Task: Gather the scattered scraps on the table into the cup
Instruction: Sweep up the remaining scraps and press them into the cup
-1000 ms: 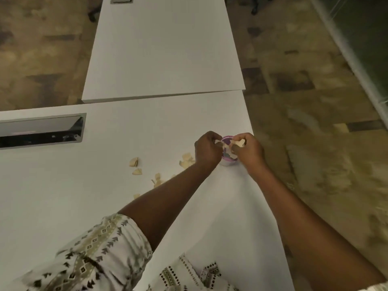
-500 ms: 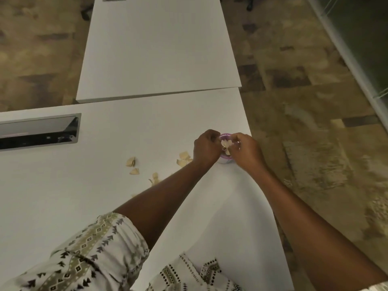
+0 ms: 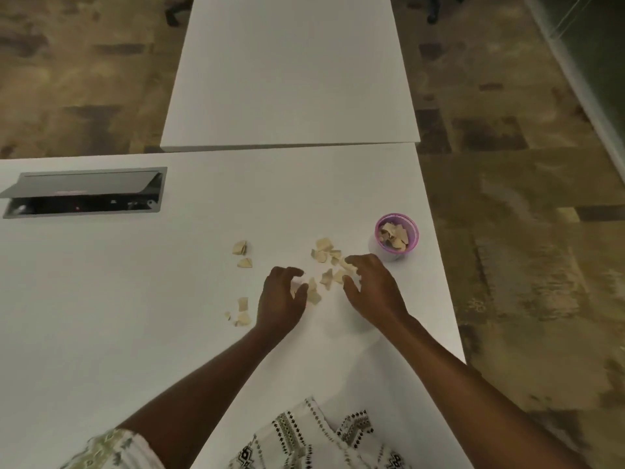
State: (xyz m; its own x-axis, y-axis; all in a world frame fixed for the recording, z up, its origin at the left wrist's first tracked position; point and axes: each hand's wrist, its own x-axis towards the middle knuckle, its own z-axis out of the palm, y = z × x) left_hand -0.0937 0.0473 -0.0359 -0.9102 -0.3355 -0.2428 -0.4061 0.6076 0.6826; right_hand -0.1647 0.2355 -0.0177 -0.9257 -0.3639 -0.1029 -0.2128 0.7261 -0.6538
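Two bare forearms reached up from the bottom of the frame and met over the white table point(image 3: 142, 299) at centre right. The left hand point(image 3: 280, 299) lay palm down with its fingers curled loosely and spread, clamped on nothing; its fingertips rested at the lower left edge of the middle cluster of scraps point(image 3: 326, 265). The right hand point(image 3: 370, 289) came in from the lower right, wrist bent inward, fingers splayed and arched over the right edge of that same cluster, thumb apart from the rest. Whether a piece sat pinched under its fingertips could not be told.

The scraps, pale beige and torn, were in three loose groups: the middle cluster between the hands, a pair point(image 3: 241, 253) to the left of it, and a few more point(image 3: 240, 313) just left of the left wrist. The cup point(image 3: 396, 235), purple-rimmed, stood upright near the table's right edge, above and to the right of the right hand, apart from it, already holding several pieces. A patterned sleeve point(image 3: 111, 448) showed at lower left.
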